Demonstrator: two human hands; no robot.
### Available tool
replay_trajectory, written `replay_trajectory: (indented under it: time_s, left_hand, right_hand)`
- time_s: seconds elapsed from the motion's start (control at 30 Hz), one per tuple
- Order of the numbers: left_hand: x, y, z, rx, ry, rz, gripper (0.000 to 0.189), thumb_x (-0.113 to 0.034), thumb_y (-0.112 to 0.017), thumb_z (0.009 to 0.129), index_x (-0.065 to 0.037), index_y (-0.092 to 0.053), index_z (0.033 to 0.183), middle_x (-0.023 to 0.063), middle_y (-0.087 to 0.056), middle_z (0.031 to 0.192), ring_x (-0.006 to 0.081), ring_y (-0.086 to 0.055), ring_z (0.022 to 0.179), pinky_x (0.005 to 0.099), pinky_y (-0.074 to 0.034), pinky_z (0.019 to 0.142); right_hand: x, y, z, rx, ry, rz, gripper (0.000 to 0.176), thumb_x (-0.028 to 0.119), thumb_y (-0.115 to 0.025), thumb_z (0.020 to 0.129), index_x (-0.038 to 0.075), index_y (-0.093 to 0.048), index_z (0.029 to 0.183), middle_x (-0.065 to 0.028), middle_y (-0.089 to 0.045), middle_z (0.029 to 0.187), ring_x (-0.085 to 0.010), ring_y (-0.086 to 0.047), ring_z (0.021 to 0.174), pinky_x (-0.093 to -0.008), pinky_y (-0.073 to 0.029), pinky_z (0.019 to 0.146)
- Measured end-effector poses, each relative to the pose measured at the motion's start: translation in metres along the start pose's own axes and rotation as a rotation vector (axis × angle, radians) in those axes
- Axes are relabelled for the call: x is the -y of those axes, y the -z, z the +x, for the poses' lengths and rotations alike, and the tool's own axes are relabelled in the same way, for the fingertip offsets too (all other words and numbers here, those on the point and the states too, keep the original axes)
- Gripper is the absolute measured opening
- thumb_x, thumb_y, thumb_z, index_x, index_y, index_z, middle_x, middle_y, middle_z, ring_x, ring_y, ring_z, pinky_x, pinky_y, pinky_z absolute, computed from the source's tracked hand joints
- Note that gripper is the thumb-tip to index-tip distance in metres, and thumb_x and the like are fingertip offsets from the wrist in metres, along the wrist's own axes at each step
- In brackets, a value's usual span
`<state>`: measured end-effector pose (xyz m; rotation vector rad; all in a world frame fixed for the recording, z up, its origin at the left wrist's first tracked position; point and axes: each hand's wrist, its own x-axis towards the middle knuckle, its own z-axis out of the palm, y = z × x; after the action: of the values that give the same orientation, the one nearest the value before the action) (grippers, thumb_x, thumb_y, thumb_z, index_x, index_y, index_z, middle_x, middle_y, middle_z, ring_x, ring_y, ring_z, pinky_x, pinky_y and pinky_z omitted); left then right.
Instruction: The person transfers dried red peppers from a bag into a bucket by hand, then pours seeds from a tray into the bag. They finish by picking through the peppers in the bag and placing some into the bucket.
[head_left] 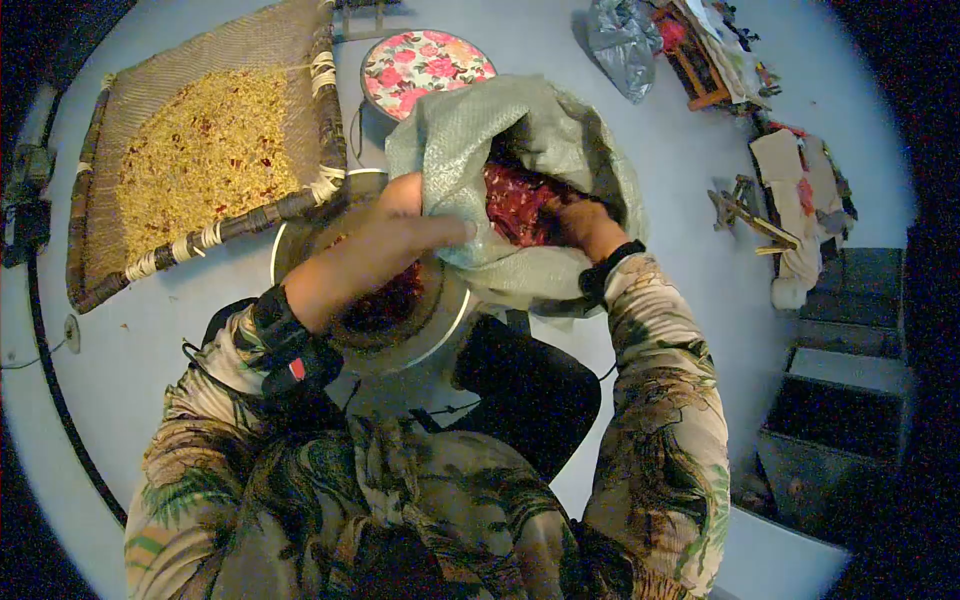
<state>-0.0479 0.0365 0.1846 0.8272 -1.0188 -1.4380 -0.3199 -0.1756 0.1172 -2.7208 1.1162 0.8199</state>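
A pale green woven sack (455, 170) stands with its mouth toward me, and dark red dried chilies (515, 205) show inside. My left hand (395, 230), slightly blurred, grips the sack's left rim with the thumb over the outside. Inside the opening, my right hand (590, 225) is closed among the chilies, its fingertips partly hidden by them. Below my left forearm sits a round pan (450, 325) with more dark red chilies in it, partly covered by the arm and the sack.
At the left, a wood-framed woven tray (210, 225) holds yellow grain-like bits with red flecks. A floral-topped stool (425, 65) stands behind the sack. A grey plastic bag (622, 50) lies farther back. Cloth-draped items (800, 190) and dark steps (850, 370) are at the right.
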Motion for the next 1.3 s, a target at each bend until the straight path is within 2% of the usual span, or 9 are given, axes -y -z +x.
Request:
replay_trajectory:
  time_s: [0.13,0.37,0.57,0.67,0.83,0.9,1.03,1.23,1.3]
  left_hand:
    - [0.007,-0.003,0.002,-0.003,0.011,-0.026,0.061,-0.019,-0.069,0.078,-0.001,-0.044,0.130,0.0073,-0.058,0.120,0.0177,-0.056,0.108,0.0320,-0.044,0.094]
    - [-0.002,-0.013,0.012,0.048,-0.045,-0.035,0.063,-0.022,-0.070,0.078,-0.001,-0.043,0.131,0.0070,-0.057,0.121,0.0186,-0.055,0.109,0.0322,-0.042,0.096]
    - [-0.014,-0.053,0.054,0.268,-0.082,-0.151,0.060,-0.017,-0.069,0.077,-0.002,-0.045,0.130,0.0053,-0.058,0.119,0.0155,-0.055,0.107,0.0321,-0.042,0.096]
    - [-0.019,-0.068,0.063,0.322,-0.025,-0.096,0.059,-0.013,-0.070,0.076,-0.001,-0.046,0.129,0.0057,-0.059,0.117,0.0156,-0.056,0.106,0.0317,-0.043,0.094]
    - [-0.004,-0.046,0.059,0.056,-0.138,-0.112,0.054,-0.011,-0.068,0.078,-0.002,-0.047,0.127,0.0056,-0.060,0.116,0.0164,-0.058,0.103,0.0323,-0.044,0.093]
    - [-0.006,-0.036,0.051,0.010,-0.127,-0.090,0.051,-0.012,-0.068,0.079,-0.002,-0.049,0.125,0.0053,-0.061,0.113,0.0167,-0.059,0.099,0.0323,-0.046,0.089]
    - [-0.014,-0.024,0.039,-0.085,-0.082,-0.020,0.048,-0.015,-0.068,0.080,-0.002,-0.051,0.123,0.0052,-0.062,0.108,0.0172,-0.060,0.096,0.0321,-0.048,0.086]
    - [-0.001,-0.004,0.036,-0.102,-0.079,0.054,0.038,-0.011,-0.064,0.083,-0.002,-0.053,0.119,0.0034,-0.063,0.105,0.0133,-0.060,0.093,0.0296,-0.047,0.086]
    - [0.025,0.005,0.035,-0.093,-0.066,0.072,0.036,-0.013,-0.063,0.085,-0.003,-0.054,0.118,0.0026,-0.064,0.104,0.0123,-0.060,0.090,0.0287,-0.049,0.081]
  right_hand:
    - [-0.041,0.008,0.014,-0.083,0.085,0.524,0.065,0.024,-0.081,0.069,0.009,-0.053,0.126,-0.0104,-0.063,0.118,-0.0241,-0.059,0.103,-0.0350,-0.044,0.093]
    - [-0.051,0.051,0.000,-0.493,-0.109,1.105,0.060,0.030,-0.071,0.081,0.001,-0.047,0.129,-0.0096,-0.056,0.124,-0.0229,-0.052,0.111,-0.0353,-0.042,0.094]
    - [-0.111,0.097,-0.038,-0.505,-0.751,-0.034,0.091,0.057,-0.069,0.074,0.005,-0.033,0.138,-0.0294,-0.049,0.126,-0.0389,-0.046,0.122,-0.0447,-0.043,0.095]
    - [-0.135,0.095,-0.051,-0.636,-0.726,0.009,0.085,0.057,-0.073,0.068,0.006,-0.047,0.131,-0.0259,-0.050,0.128,-0.0381,-0.049,0.119,-0.0430,-0.042,0.097]
    - [-0.154,0.025,-0.012,-0.428,-0.330,0.637,0.094,0.055,-0.073,0.071,-0.006,-0.039,0.134,-0.0238,-0.049,0.132,-0.0345,-0.047,0.122,-0.0385,-0.038,0.102]
    - [-0.100,0.036,-0.028,-0.347,-0.239,0.726,0.086,0.050,-0.068,0.079,-0.008,-0.038,0.135,-0.0213,-0.048,0.133,-0.0279,-0.048,0.121,-0.0348,-0.037,0.102]
    - [-0.054,0.019,-0.022,-0.248,0.012,0.887,0.063,0.055,-0.065,0.077,0.009,-0.061,0.120,-0.0146,-0.062,0.118,-0.0294,-0.056,0.113,-0.0383,-0.042,0.097]
    - [-0.037,-0.007,-0.060,0.029,-0.121,0.366,0.064,0.066,-0.052,0.078,0.014,-0.065,0.112,-0.0199,-0.064,0.109,-0.0382,-0.060,0.103,-0.0431,-0.046,0.091]
    - [-0.032,0.010,-0.084,0.134,-0.174,0.330,0.055,0.055,-0.060,0.078,0.007,-0.067,0.103,-0.0178,-0.067,0.098,-0.0330,-0.064,0.091,-0.0401,-0.049,0.080]
